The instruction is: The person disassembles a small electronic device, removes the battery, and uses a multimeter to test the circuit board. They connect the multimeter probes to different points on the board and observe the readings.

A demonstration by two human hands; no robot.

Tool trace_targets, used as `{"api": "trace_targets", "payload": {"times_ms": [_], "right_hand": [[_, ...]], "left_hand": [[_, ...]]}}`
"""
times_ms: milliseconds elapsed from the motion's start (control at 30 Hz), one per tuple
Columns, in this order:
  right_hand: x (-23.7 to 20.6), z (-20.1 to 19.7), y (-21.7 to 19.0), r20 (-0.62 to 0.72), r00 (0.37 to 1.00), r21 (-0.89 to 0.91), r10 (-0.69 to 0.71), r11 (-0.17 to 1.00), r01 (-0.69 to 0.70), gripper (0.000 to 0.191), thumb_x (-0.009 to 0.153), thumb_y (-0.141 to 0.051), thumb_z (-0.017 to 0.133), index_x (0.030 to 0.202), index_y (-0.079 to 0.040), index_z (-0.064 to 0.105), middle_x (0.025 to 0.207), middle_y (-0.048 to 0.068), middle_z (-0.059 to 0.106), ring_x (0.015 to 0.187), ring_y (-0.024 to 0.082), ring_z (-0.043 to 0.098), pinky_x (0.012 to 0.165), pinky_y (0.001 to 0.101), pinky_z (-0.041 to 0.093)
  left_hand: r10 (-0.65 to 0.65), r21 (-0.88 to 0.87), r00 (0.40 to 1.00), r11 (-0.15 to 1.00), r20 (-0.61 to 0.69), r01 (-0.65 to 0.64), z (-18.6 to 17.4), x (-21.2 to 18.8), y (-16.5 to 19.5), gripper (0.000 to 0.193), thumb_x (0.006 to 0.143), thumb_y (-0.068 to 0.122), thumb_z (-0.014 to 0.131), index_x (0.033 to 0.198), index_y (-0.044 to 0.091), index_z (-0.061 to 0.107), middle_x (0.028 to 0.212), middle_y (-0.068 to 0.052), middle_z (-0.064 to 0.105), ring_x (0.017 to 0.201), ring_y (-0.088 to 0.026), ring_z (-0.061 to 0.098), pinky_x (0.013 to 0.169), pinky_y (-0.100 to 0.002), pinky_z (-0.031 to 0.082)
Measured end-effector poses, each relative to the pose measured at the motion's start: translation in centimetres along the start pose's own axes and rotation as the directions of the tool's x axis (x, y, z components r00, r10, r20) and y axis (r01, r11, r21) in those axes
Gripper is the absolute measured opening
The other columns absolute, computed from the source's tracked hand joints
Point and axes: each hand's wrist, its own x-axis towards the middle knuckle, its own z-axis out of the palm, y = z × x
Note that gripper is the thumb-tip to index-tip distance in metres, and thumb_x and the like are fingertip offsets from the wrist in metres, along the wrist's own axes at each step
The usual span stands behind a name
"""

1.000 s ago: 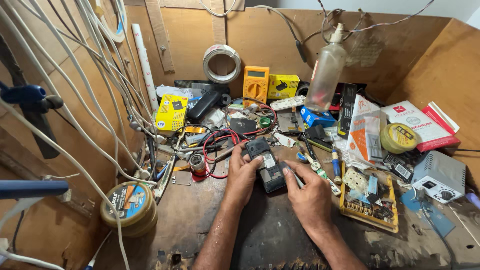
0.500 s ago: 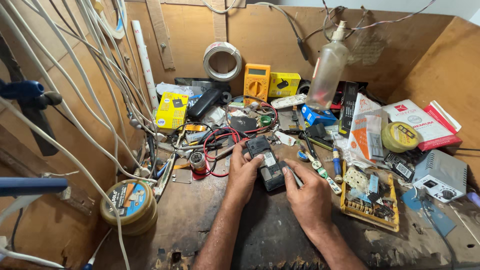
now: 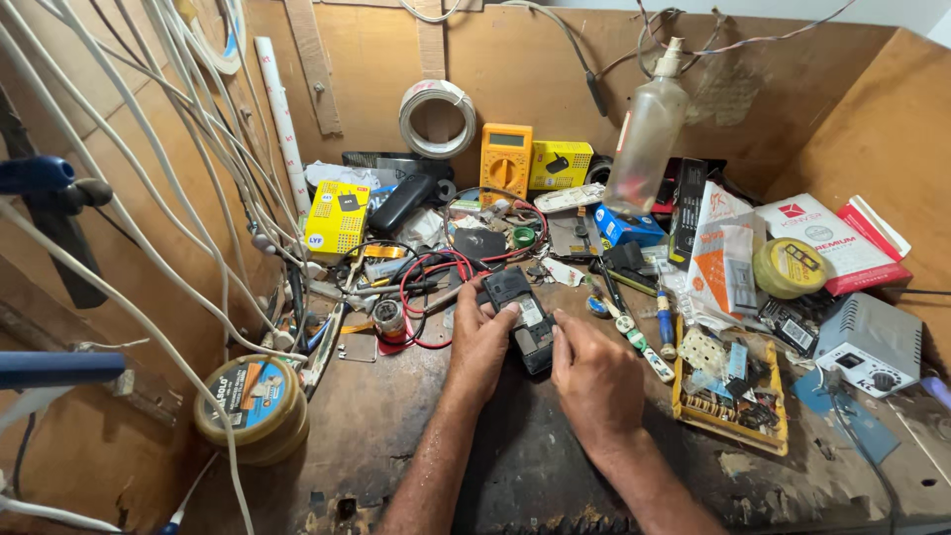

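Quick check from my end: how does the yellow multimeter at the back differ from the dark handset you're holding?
The yellow multimeter stands upright against the back wall, untouched; the dark handset lies flat on the bench between the left hand and right hand. The multimeter is bright yellow-orange with a round dial; the handset is black with its back open. The multimeter looks the bulkier of the two. Both are small, rectangular electronic devices.

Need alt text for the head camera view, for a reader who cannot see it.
Two bare hands, the left hand and right hand, hold a small dark opened phone between them on a worn wooden workbench. Clutter crowds the bench behind: a yellow multimeter, a clear plastic bottle, red and black wires, and a yellow tray of parts to the right.
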Motion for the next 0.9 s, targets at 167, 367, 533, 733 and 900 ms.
{"api": "trace_targets", "payload": {"times_ms": [167, 367, 533, 733, 900], "right_hand": [[1.5, -0.5, 2.1, 0.380, 0.856, 0.627, 0.350, 0.582, -0.517, 0.021, 0.090, -0.011, 0.075, 0.106, 0.001, 0.078, 0.068, 0.007, 0.070, 0.048, 0.008, 0.055, 0.041, 0.0241, 0.039], [2.0, -0.8, 2.1, 0.553, 0.718, 0.630, 0.423, 0.352, -0.692, 0.024, 0.089, -0.011, 0.074, 0.109, 0.003, 0.077, 0.057, 0.002, 0.063, 0.039, 0.005, 0.044, 0.035, 0.0223, 0.028], [0.4, -0.3, 1.4, 0.306, 0.875, 0.629, 0.375, 0.610, -0.482, 0.026, 0.091, -0.016, 0.075, 0.111, 0.001, 0.078, 0.060, -0.002, 0.065, 0.047, 0.002, 0.052, 0.040, 0.0177, 0.036], [-0.6, -0.5, 1.8, 0.287, 0.877, 0.767, 0.386, 0.456, -0.452, 0.031, 0.091, -0.020, 0.073, 0.115, 0.000, 0.073, 0.064, 0.001, 0.067, 0.046, 0.004, 0.054, 0.037, 0.0189, 0.038], [-0.6, -0.6, 1.8, 0.324, 0.808, 0.782, 0.493, 0.341, -0.522, 0.032, 0.092, -0.030, 0.072, 0.104, 0.000, 0.072, 0.059, 0.002, 0.061, 0.039, 0.005, 0.049, 0.032, 0.0216, 0.033]], "left_hand": [[0.003, -0.024, 1.000, 1.000, 0.008, -0.003, 0.1, -0.1, 0.0, 0.043, 0.091, -0.004, 0.058, 0.131, 0.001, 0.044, 0.102, -0.016, 0.072, 0.088, -0.021, 0.073, 0.075, -0.033, 0.060], [0.003, -0.119, 0.998, 0.993, 0.066, 0.005, 0.3, -0.4, 1.0, 0.040, 0.092, -0.003, 0.055, 0.130, 0.001, 0.043, 0.103, -0.021, 0.074, 0.091, -0.027, 0.076, 0.079, -0.037, 0.063], [-0.016, -0.138, 0.998, 0.990, 0.059, 0.024, 0.6, -0.9, 1.6, 0.039, 0.093, -0.003, 0.054, 0.131, 0.000, 0.043, 0.105, -0.022, 0.072, 0.094, -0.030, 0.075, 0.081, -0.039, 0.063], [-0.037, -0.259, 0.997, 0.964, 0.074, 0.055, 0.8, -1.2, 2.8, 0.032, 0.095, -0.001, 0.051, 0.127, -0.004, 0.046, 0.109, -0.024, 0.071, 0.099, -0.034, 0.076, 0.083, -0.045, 0.065], [-0.100, -0.354, 0.986, 0.924, 0.132, 0.141, 1.1, -1.6, 4.4, 0.030, 0.097, 0.003, 0.050, 0.125, -0.006, 0.048, 0.113, -0.028, 0.070, 0.100, -0.039, 0.076, 0.083, -0.051, 0.066]]}}
